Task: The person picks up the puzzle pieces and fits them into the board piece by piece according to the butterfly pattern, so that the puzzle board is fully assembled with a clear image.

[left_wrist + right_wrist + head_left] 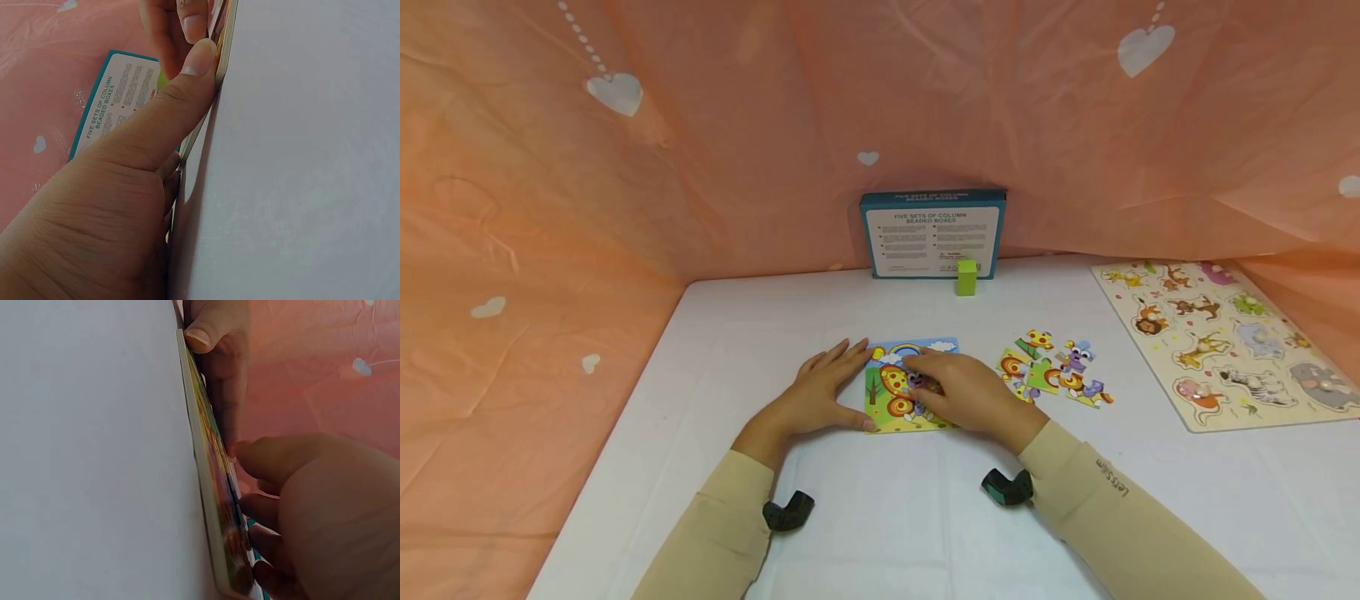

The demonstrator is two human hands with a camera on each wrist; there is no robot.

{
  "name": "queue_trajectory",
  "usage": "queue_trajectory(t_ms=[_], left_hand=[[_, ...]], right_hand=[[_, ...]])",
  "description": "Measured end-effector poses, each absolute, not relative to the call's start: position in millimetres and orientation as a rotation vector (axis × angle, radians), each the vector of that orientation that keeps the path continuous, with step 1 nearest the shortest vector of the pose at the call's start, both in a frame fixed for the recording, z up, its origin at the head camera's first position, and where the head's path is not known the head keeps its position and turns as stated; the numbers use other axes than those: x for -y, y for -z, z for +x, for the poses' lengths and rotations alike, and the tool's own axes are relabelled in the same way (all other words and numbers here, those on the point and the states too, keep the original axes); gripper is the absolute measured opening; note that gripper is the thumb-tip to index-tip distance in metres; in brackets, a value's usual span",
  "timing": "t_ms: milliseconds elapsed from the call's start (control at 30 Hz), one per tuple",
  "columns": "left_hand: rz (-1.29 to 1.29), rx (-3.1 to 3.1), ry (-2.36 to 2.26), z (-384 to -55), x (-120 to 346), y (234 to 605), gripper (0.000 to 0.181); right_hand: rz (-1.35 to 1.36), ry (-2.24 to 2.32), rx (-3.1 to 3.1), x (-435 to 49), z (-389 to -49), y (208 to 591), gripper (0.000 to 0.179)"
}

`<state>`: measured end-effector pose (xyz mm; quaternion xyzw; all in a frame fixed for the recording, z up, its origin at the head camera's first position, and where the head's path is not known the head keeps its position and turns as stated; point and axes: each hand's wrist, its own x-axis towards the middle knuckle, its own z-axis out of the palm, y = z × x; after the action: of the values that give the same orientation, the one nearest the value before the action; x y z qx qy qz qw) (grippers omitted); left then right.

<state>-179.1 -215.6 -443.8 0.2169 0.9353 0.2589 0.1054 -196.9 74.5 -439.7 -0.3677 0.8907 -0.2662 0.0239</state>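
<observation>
Peach backdrop (700, 167), white hearts

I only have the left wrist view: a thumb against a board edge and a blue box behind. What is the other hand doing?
Observer: The right hand rests on top of the puzzle board, fingers pressing a piece near its middle.
Operator: Any pieces left outside the board?
Observer: Yes, loose pieces lie on the table just right of the board.
Operator: Anything else on that side?
Observer: A wooden animal puzzle lies at the far right.
Operator: And the left hand overall?
Observer: The left hand lies flat, steadying the board's left edge.
</observation>
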Motion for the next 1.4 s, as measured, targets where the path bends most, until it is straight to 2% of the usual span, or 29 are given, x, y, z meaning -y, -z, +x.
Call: queue_trajectory(t_ms=[233, 467, 1100, 1400], left_hand=[[0.624, -2.754, -0.772, -180, 215, 444, 0.118], [0.592, -2.748, -0.776, -182, 215, 446, 0.12], [0.613, -2.748, -0.777, -182, 215, 447, 0.12], [0.637, -2.748, -0.792, -179, 217, 446, 0.12]], right_hand=[[-0.938, 0.962, -2.81, -80, -198, 436, 0.057], [-0.782, 0.784, -2.854, -90, -203, 432, 0.066], [-0.983, 0.705, -2.806, -94, -204, 432, 0.058], [-0.834, 1.1, -2.66, -101, -209, 434, 0.056]])
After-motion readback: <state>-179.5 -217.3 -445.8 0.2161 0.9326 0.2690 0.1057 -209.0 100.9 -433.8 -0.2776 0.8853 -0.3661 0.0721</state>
